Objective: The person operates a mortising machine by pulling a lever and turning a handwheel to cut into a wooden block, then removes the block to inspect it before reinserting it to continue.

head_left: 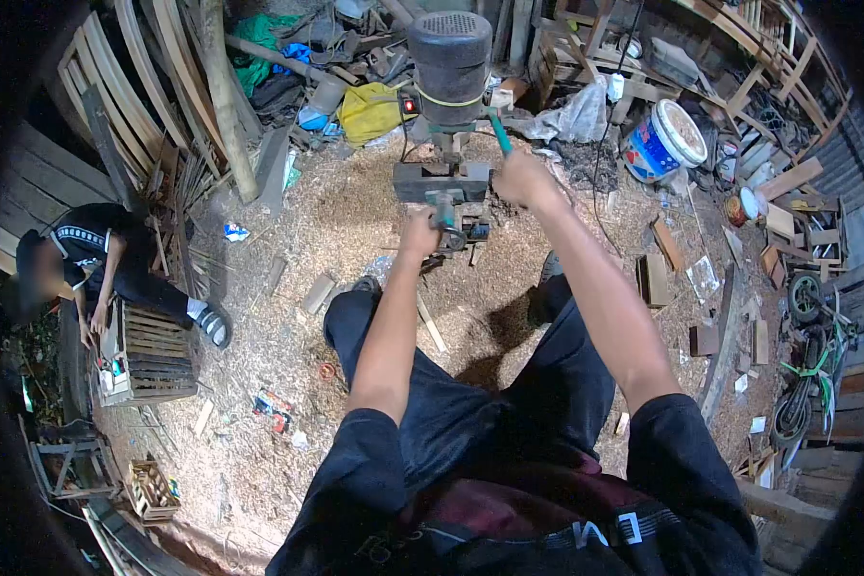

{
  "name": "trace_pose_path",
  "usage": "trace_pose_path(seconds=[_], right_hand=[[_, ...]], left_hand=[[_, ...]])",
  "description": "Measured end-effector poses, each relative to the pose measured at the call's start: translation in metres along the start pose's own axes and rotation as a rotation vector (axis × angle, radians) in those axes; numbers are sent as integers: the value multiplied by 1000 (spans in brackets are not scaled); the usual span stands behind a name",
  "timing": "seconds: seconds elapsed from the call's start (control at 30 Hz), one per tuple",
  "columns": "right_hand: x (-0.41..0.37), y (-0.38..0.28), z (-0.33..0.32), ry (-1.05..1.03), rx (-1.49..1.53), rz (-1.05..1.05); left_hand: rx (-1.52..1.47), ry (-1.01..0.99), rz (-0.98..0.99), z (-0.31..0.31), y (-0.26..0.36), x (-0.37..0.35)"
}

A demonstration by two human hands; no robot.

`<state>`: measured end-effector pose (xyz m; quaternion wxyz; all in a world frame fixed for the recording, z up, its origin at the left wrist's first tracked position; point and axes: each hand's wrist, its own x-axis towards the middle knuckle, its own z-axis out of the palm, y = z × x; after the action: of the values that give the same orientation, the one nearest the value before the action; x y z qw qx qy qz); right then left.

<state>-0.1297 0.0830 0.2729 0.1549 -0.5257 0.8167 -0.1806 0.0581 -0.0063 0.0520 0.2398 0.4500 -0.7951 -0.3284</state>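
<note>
A drill-press-like machine (pixel 450 67) with a dark motor housing stands at the top centre. Below the motor is a dark block (pixel 415 182) on the machine's base. My right hand (pixel 525 180) is closed round a green-handled lever (pixel 499 132) at the machine's right side. Lower down, my left hand (pixel 420 235) is closed at a greenish metal part (pixel 444 206) with a small round wheel (pixel 452 239) beside it. The fingers of my left hand are partly hidden, and what they grip is too small to make out.
At the left, another person (pixel 91 250) bends over a slatted crate (pixel 158 355). A white and blue bucket (pixel 655 144) stands right of the machine. Wood blocks (pixel 654 280) lie on the shaving-covered floor. A bicycle (pixel 811 370) is at the far right.
</note>
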Motion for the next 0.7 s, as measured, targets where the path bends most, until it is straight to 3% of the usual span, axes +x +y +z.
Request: trace_pose_path(seconds=[0.13, 0.2, 0.23, 0.27, 0.33, 0.43, 0.57, 0.67, 0.7], right_hand=[[-4, 20, 30, 109, 61, -6], [-8, 24, 36, 149, 125, -8], [-10, 25, 36, 146, 165, -6], [-11, 23, 35, 143, 202, -8], [-22, 19, 32, 113, 275, 4], [-28, 20, 44, 110, 299, 76], [-35, 33, 76, 115, 282, 94], [-36, 56, 121, 347, 252, -123], [-33, 59, 127, 300, 263, -93]], left_hand=[[160, -105, 89, 32, -31, 2], [-367, -81, -9, 93, -103, 14], [-362, -62, 2, 96, -107, 17], [-357, -42, 13, 87, -94, 15], [188, -15, 147, 63, -63, 5], [274, -220, -28, 57, -46, 21], [293, -48, 21, 60, -41, 15], [300, -23, -44, 56, -27, 15], [303, -14, -47, 54, -24, 14]])
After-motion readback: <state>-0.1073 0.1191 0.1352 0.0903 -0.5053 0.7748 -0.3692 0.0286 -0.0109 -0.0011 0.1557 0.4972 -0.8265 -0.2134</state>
